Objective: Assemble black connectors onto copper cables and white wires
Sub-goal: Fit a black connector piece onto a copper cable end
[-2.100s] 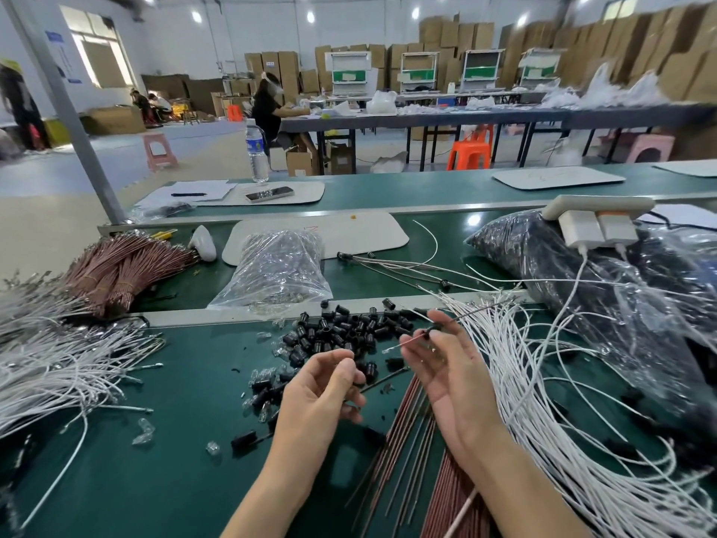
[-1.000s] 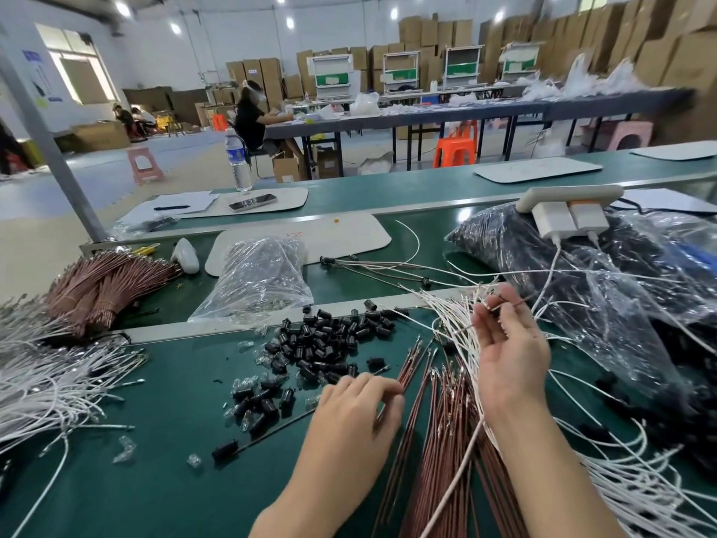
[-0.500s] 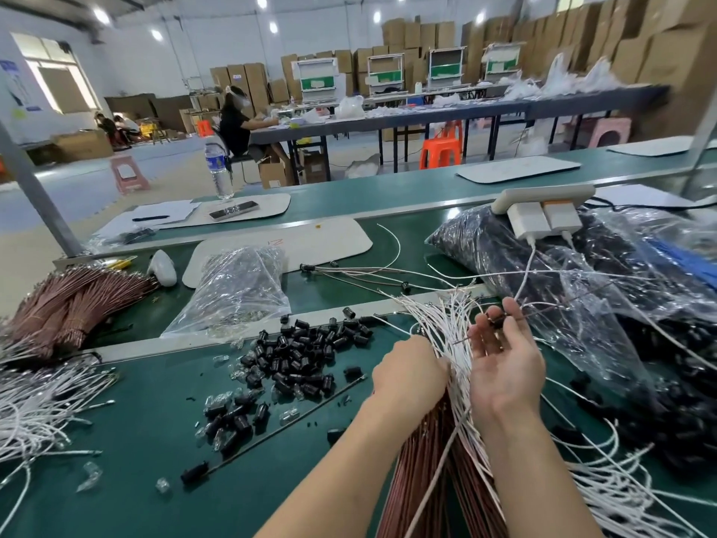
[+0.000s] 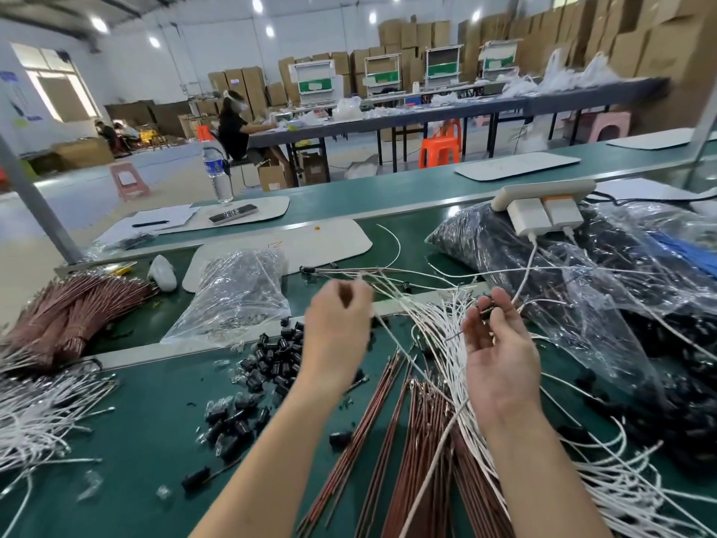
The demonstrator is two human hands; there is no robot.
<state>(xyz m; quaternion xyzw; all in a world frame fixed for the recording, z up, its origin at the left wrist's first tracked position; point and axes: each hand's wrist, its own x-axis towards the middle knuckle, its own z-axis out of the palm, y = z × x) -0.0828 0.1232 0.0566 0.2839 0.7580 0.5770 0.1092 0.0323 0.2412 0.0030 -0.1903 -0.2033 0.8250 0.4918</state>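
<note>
Fanning out at the bottom centre of the frame, copper cables lie on the green bench, with a spread of white wires to their right running off the lower right corner. Just left of the cables a loose pile of black connectors is scattered across the bench, and more white wire lies at the left edge.

Above the cables the left hand is raised at mid-frame, blurred; its fingers are curled together, and a white wire seems to run from them, though the grip is too smeared to be sure. The right hand is palm up beside it, its fingers pinched on a small black connector with a thin wire trailing from it.

Further back, a clear bag sits left of centre, a bound copper bundle at the left, and a large bag of black parts on the right, with a white power strip on top. A water bottle stands beyond.
</note>
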